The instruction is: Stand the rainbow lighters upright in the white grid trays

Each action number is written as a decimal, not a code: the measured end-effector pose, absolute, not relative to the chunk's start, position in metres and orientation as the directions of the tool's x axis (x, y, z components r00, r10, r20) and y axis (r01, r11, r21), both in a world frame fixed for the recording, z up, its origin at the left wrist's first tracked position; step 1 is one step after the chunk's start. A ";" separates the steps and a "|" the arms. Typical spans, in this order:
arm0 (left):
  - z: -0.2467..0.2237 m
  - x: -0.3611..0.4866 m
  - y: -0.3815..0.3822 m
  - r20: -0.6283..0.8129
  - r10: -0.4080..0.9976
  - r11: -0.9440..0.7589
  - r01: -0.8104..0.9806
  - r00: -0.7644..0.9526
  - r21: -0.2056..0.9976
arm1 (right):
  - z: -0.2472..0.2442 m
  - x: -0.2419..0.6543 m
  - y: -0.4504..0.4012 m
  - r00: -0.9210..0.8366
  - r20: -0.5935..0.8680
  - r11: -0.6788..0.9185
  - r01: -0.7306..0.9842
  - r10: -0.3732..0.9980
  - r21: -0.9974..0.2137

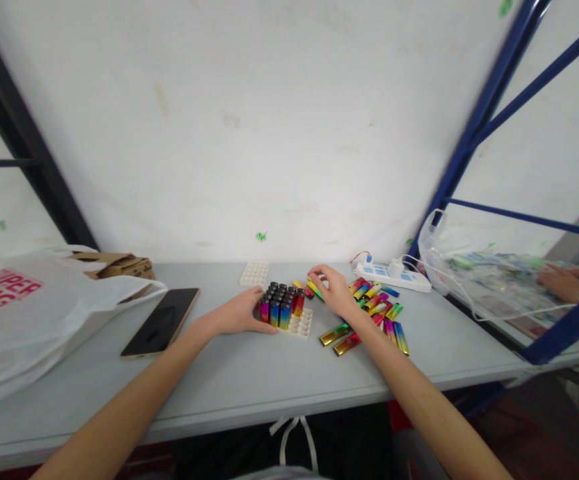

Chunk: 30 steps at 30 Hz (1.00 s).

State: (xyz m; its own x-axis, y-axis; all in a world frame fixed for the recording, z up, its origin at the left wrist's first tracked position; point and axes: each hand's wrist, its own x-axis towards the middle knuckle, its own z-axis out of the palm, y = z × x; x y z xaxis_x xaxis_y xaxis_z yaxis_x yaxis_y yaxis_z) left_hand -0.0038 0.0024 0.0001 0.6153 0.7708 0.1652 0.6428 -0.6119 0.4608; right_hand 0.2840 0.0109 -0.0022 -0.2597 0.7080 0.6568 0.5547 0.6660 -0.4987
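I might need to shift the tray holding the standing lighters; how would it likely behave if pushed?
The tray looks thin, so it may flex. The lighters stand tall in it, so a sharp push might tip some. Bare cups at right suggest it may weigh more on the left.

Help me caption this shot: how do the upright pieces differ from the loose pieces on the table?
The upright pieces stand in close rows in a white tray; the loose pieces lie on their sides at mixed angles. The left hand is against the upright pieces, while the right hand is at the loose pieces. Both have shiny, multicoloured bodies.
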 end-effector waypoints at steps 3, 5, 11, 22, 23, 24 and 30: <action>0.002 -0.003 0.001 0.169 0.777 -0.605 0.648 0.606 0.462 | -0.011 0.289 0.020 -0.359 0.607 0.644 0.681 0.709 -0.348; 0.003 -0.002 0.001 0.166 0.776 -0.605 0.645 0.608 0.467 | -0.013 0.287 0.021 -0.445 0.515 0.629 0.732 0.732 -0.262; 0.002 -0.003 0.001 0.153 0.776 -0.600 0.642 0.611 0.478 | -0.009 0.272 0.018 -0.455 0.358 0.517 0.851 0.815 -0.097; 0.004 -0.002 0.000 0.152 0.774 -0.598 0.629 0.615 0.497 | -0.016 0.283 0.024 -0.384 0.484 0.565 0.763 0.787 -0.315; 0.005 -0.002 -0.001 0.148 0.776 -0.595 0.634 0.613 0.494 | -0.015 0.285 0.025 -0.356 0.521 0.583 0.720 0.776 -0.376; 0.006 -0.001 -0.001 0.140 0.779 -0.592 0.642 0.611 0.488 | -0.014 0.287 0.027 -0.317 0.553 0.596 0.667 0.770 -0.447; 0.006 -0.001 -0.001 0.119 0.784 -0.587 0.663 0.610 0.465 | -0.001 0.291 0.029 -0.021 0.453 0.452 0.131 0.891 -0.882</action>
State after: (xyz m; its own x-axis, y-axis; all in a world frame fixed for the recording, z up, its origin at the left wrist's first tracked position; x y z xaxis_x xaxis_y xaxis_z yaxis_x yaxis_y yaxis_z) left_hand -0.0015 -0.0012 0.0061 0.6099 0.7836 0.1185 0.6632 -0.5865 0.4650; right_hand 0.2912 0.0288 -0.0012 -0.0212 0.8910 0.4534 0.1308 0.4521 -0.8823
